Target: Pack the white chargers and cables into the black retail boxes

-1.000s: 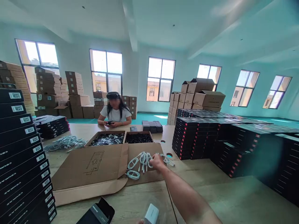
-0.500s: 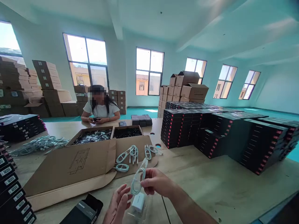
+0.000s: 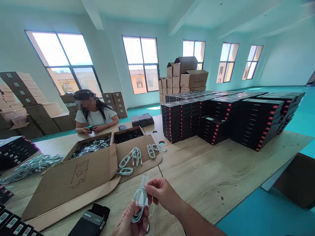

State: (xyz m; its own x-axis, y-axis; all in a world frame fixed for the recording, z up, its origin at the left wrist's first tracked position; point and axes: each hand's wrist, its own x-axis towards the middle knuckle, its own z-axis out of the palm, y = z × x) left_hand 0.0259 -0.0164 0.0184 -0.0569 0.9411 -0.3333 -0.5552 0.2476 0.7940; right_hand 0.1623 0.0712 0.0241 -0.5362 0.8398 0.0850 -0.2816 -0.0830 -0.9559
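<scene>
My left hand (image 3: 129,219) is closed around the lower part of a coiled white cable (image 3: 138,213). The fingers of my right hand (image 3: 162,193) pinch the coil's upper right side, near its connector ends. Clear plastic hangs just below my right hand, and a white block behind the coil is mostly hidden. An open black box (image 3: 90,221) lies to the left of my hands. Beyond them, several more coiled cables (image 3: 135,157) rest on a cardboard flap (image 3: 145,146).
Stacked black boxes (image 3: 182,121) fill the table's far right. Two cartons of small dark parts (image 3: 93,146) stand behind the large cardboard sheet (image 3: 59,186). More cables (image 3: 34,167) are heaped at left. A person (image 3: 95,114) sits across the table, holding a dark object.
My left hand, open before, has closed on the cable coil. The coil has come down in front of the white charger block. My view has turned right and down.
</scene>
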